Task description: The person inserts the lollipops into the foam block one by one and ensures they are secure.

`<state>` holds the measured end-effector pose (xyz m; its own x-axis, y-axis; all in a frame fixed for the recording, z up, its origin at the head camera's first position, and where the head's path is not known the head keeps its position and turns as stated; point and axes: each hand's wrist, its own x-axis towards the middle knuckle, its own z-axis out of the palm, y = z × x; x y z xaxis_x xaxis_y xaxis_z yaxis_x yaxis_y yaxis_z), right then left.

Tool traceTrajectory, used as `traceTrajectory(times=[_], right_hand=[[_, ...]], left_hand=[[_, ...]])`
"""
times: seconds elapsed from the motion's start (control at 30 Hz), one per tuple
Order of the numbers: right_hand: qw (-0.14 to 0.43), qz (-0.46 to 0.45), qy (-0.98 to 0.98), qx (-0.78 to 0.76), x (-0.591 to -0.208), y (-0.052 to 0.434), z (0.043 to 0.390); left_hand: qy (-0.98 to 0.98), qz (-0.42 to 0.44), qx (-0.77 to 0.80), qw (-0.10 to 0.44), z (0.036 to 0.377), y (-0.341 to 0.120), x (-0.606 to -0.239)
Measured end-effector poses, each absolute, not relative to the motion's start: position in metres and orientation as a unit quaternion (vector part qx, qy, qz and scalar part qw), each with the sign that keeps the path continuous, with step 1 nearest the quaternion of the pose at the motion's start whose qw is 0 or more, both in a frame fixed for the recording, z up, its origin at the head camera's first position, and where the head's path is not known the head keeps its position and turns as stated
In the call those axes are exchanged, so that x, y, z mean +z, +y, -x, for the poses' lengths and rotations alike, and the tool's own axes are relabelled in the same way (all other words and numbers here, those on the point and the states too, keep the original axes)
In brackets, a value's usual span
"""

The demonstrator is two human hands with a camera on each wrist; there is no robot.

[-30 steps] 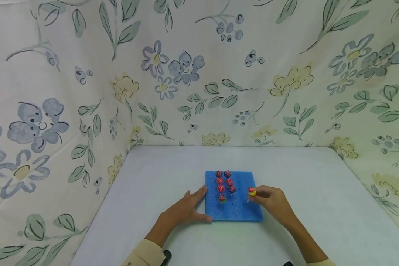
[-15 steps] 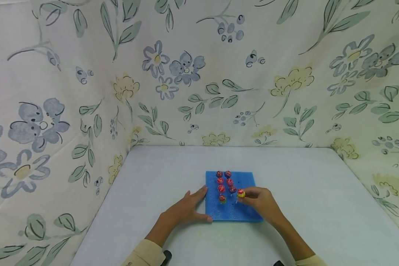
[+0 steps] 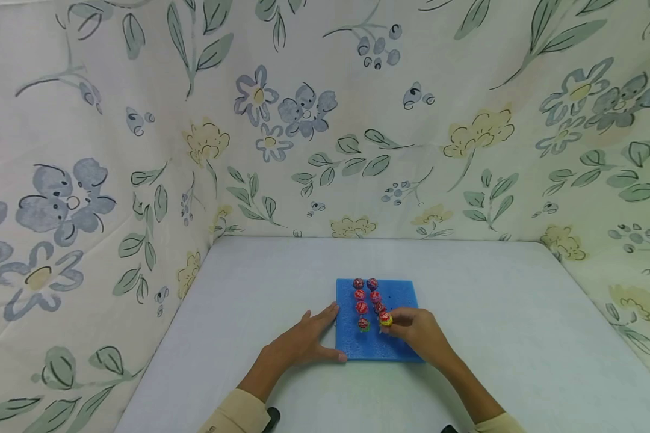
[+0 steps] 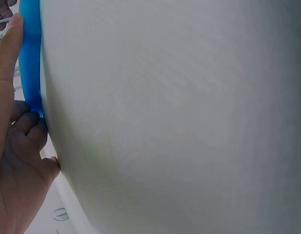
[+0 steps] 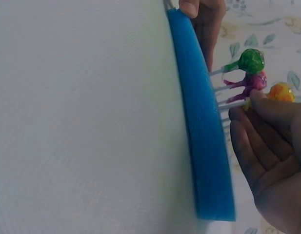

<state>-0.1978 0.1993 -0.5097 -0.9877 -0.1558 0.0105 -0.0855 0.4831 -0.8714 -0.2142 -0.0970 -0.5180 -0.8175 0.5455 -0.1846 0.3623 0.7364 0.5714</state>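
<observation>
A blue foam board [image 3: 352, 349] lies on the table with several wrapped lollipops standing in it in two columns. My right hand [image 3: 424, 335] pinches a yellow-and-red lollipop [image 3: 386, 319] just below its head, at the near end of the second column. In the right wrist view, that lollipop's yellow head [image 5: 282, 91] shows above the fingers, and its stick tip meets or nearly meets the foam. A green-wrapped lollipop [image 5: 251, 61] stands beyond it. My left hand [image 3: 302, 341] rests along the board's left edge, fingers straight, thumb at the near left corner.
The white table [image 3: 271, 270] surrounds the board on all sides. Small holes dot the board's right part. A floral cloth [image 3: 314, 180] hangs behind the table and along its sides.
My right hand has carried the yellow-and-red lollipop leftward across the board, from the right side to the near end of the second column. The left hand has stayed put.
</observation>
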Motion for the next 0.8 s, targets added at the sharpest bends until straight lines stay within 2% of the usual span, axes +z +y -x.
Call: traceTrajectory(times=[0.8], right_hand=[[0.022,0.099,0.897,-0.43,-0.5164,0.2018,0.1959]], left_hand=[[0.916,-0.244,0.263,0.176,0.2136,-0.0955,-0.5142]])
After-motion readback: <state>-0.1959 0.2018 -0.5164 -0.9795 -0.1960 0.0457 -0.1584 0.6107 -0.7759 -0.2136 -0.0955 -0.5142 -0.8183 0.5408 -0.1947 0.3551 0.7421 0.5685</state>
